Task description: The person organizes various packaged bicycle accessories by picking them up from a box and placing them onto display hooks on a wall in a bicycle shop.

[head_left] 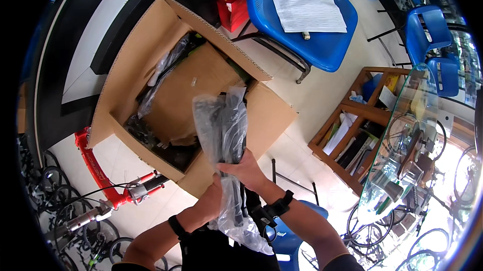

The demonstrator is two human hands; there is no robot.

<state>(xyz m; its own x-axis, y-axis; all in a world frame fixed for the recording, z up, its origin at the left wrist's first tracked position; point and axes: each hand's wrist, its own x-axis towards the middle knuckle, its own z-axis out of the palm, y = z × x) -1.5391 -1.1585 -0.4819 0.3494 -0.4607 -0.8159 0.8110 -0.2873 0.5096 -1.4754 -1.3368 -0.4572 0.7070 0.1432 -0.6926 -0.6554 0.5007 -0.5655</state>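
Note:
A clear plastic bag with long black parts inside (221,125) is held upright in front of me, close to my body. My right hand (243,170) wraps round its middle, thumb across the front. Lower down, my left hand (213,198) grips the bag from its left side, its fingers partly hidden. What exactly the black parts are cannot be made out through the plastic. Beyond the bag stands an open cardboard box (136,65) with its flaps spread. Inside lie a brown cardboard sheet (186,87) and another plastic-wrapped piece (163,70) along the left.
A blue chair (322,50) with printed papers (308,9) stands beyond the box, next to a red bag (233,4). A red bicycle frame (95,168) is at the left. At the right are a wooden shelf (352,115) and a glass tabletop (397,140).

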